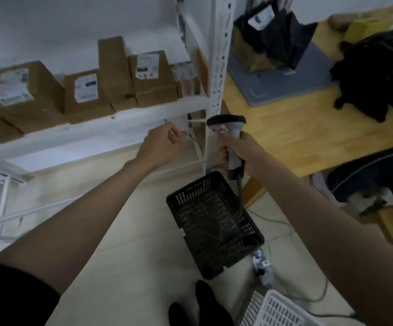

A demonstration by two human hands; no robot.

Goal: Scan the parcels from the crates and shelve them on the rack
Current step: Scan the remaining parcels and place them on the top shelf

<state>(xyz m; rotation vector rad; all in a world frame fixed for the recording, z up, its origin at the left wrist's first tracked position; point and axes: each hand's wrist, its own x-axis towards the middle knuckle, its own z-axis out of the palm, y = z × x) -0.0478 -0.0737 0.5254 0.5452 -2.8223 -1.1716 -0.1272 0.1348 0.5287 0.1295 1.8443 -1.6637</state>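
Several brown cardboard parcels [86,95] with white labels stand in a row on the white rack [129,121] shelf at upper left. My left hand [160,144] hangs just below the shelf's front edge, fingers loosely curled and holding nothing that I can make out. My right hand [242,152] grips the handle of a grey barcode scanner [228,128], whose head points toward the rack post. Its cable drops toward the black crate [214,222] on the floor, which shows no parcels inside.
A white crate [275,311] sits at the bottom right edge. A wooden table [296,137] at right carries a grey mat, black bags and a yellow box. Cables and a power strip [262,267] lie on the floor beside the black crate. My dark shoes [205,307] show at bottom centre.
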